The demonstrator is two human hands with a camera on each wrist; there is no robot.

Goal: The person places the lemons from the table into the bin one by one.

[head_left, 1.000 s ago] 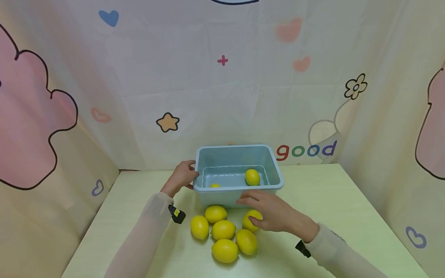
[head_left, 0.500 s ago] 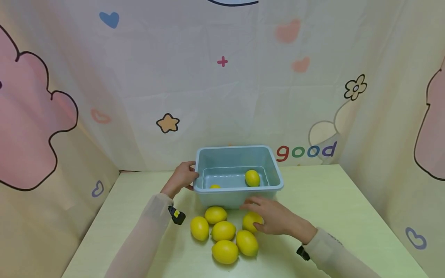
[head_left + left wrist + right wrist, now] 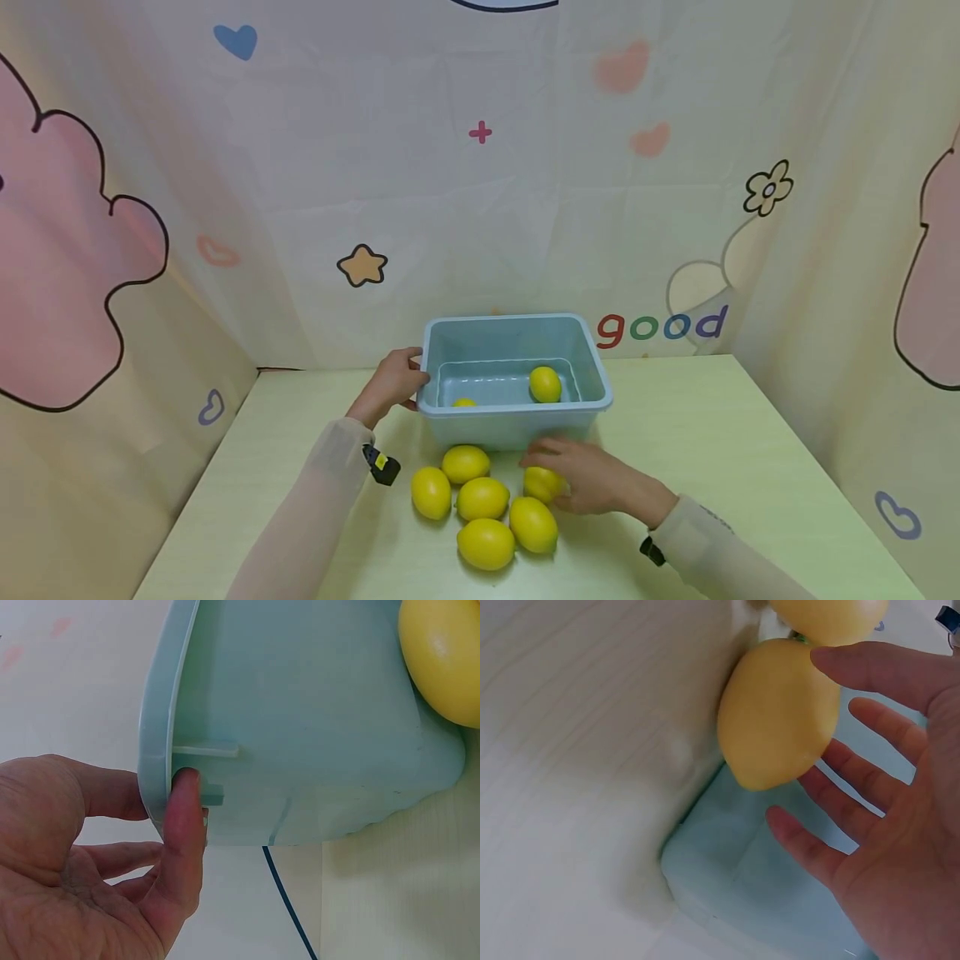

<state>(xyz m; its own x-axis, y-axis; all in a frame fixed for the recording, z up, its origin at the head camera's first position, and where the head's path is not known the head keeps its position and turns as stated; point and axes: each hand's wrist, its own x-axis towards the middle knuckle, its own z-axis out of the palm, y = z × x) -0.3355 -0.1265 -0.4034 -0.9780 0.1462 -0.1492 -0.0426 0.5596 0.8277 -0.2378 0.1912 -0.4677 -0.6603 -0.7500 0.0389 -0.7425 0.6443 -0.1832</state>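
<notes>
My left hand grips the left rim of a light-blue plastic bin. In the left wrist view, thumb and fingers pinch the bin's rim from both sides. Beside the front right of the bin, my right hand reaches around a yellow lemon on the table. In the right wrist view its fingers are spread loosely at that lemon, with the thumb near its upper end; whether they touch it is hard to tell. One lemon sits inside the bin, and another is mostly hidden by the front wall.
Several more lemons lie in a cluster on the pale table in front of the bin, among them one at the near edge of the group and one at the left. A printed curtain hangs behind.
My right hand has moved down and slightly toward me, from above the lemon to around it. The left hand and the bin have stayed put.
</notes>
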